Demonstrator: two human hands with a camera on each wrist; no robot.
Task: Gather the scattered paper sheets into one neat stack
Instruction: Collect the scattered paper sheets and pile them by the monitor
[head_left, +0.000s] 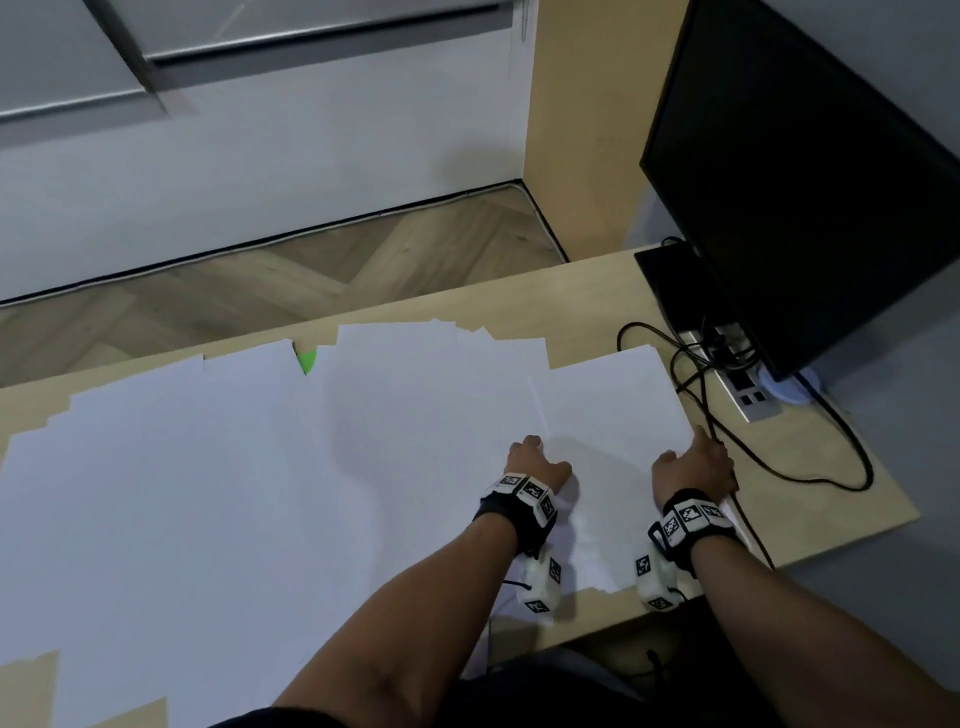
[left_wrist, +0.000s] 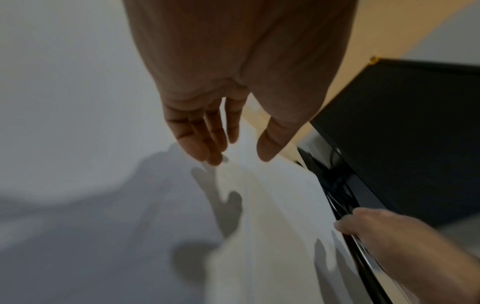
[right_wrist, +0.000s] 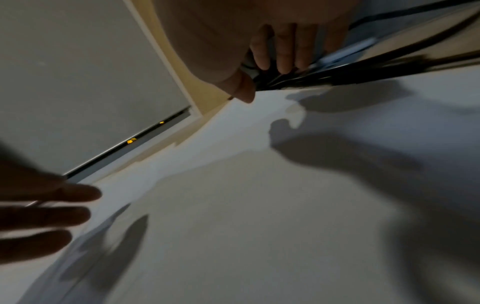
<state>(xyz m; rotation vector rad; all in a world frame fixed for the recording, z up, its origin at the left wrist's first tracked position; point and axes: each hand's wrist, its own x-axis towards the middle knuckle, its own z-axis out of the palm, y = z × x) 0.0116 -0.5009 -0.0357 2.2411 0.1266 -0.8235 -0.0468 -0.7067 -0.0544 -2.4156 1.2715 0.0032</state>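
Many sheets: white paper sheets (head_left: 218, 467) overlap loosely across the wooden desk (head_left: 597, 291), filling the left and centre of the head view.
Left hand: left hand (head_left: 537, 462) hovers low over the sheets at centre right; in the left wrist view its fingers (left_wrist: 200, 133) reach down, loosely straight and slightly apart, holding nothing.
Right hand: right hand (head_left: 693, 465) sits at the right edge of the rightmost sheet, fingers extended beside the black cable (head_left: 810, 467); whether it grips the paper I cannot tell.
Upper right: dark monitor (head_left: 810, 171).
Top edge: green scrap (head_left: 306, 360) showing between sheets.
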